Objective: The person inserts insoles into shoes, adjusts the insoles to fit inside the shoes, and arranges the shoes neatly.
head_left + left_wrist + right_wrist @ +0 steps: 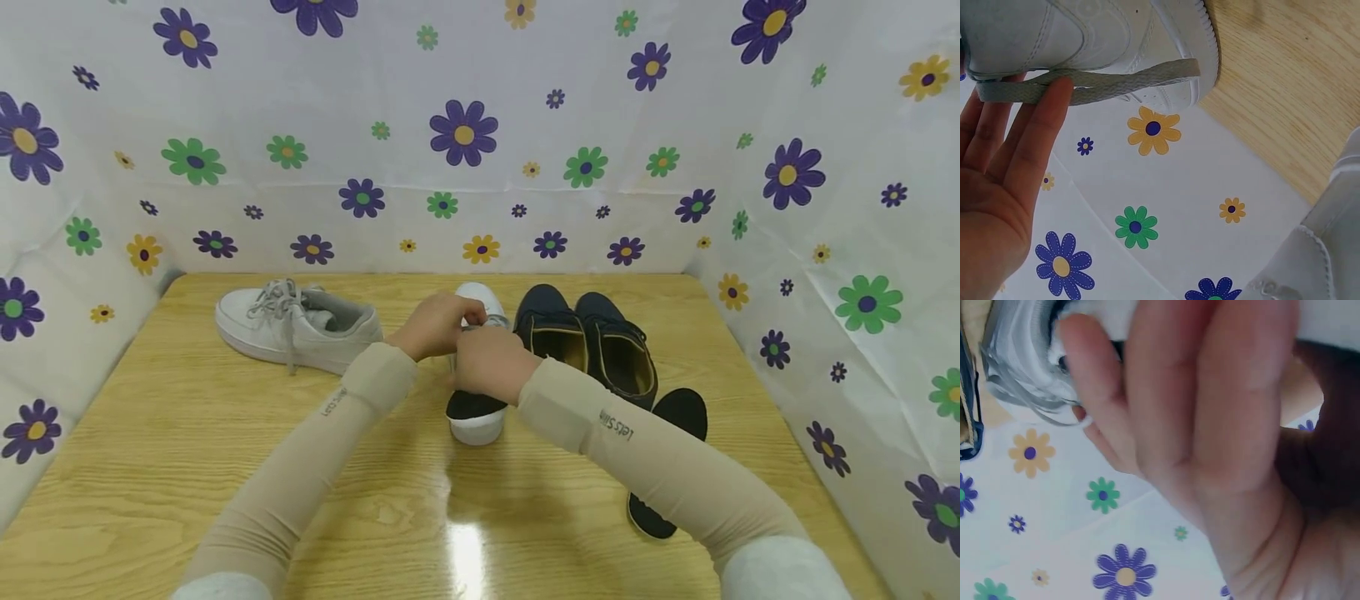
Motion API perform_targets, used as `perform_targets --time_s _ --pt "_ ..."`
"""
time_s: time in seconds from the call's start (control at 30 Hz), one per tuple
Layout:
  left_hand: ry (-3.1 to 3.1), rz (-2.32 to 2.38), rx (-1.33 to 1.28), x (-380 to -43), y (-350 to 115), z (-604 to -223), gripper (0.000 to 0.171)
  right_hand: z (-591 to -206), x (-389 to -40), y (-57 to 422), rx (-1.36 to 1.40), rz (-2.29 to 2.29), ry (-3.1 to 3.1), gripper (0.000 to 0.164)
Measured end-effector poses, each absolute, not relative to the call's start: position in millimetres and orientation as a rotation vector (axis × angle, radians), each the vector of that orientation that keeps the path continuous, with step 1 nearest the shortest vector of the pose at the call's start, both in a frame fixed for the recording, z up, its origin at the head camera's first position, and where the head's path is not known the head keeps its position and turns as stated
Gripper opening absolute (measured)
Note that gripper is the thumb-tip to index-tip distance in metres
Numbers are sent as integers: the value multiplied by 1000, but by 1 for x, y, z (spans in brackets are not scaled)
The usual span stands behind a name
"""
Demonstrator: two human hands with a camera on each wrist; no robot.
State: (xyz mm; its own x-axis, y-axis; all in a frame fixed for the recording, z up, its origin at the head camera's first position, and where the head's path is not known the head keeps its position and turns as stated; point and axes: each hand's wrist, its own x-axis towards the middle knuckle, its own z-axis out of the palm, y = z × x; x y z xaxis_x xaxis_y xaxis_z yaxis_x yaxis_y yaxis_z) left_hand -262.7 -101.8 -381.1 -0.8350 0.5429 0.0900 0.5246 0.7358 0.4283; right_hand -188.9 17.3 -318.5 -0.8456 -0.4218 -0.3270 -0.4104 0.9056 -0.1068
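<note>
A white lace-up sneaker (480,431), black inside at the heel, stands toe-away in the middle of the table. My left hand (438,323) is at its far left side, around the lacing. In the left wrist view a flat grey shoelace (1129,81) runs across the fingers (1054,119), one finger over it and others behind. Curled over the sneaker's upper, my right hand (495,364) hides much of the lacing. The right wrist view shows its bent fingers (1163,381) beside a thin curve of lace (1035,412); the fingertips' hold is largely covered.
Another white sneaker (300,333) lies lengthwise at left, its laces hanging over the side. A pair of navy shoes (551,308) stands just right of the middle sneaker. Black insole-like shapes (684,412) show around the right forearm. Flowered cloth (465,183) surrounds the wooden table (187,467).
</note>
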Motion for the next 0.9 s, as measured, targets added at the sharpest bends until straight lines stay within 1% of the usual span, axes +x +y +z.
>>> perform_targets --time_s 0.3,0.43,0.6,0.73,0.9 --pt "2892 698 907 -263 -102 -383 15 -317 -194 16 -535 -71 2699 31" --pt "2901 695 895 -264 -103 -383 14 -316 -193 14 -612 -73 2668 23" --pt "2882 721 930 -264 -103 -384 18 -315 -194 12 -702 -63 2639 36" --pt "2881 734 952 -265 -103 -385 19 -315 -197 10 -677 -54 2642 36" --pt "2902 731 967 -263 -102 -385 12 -318 -204 12 -679 -64 2673 35"
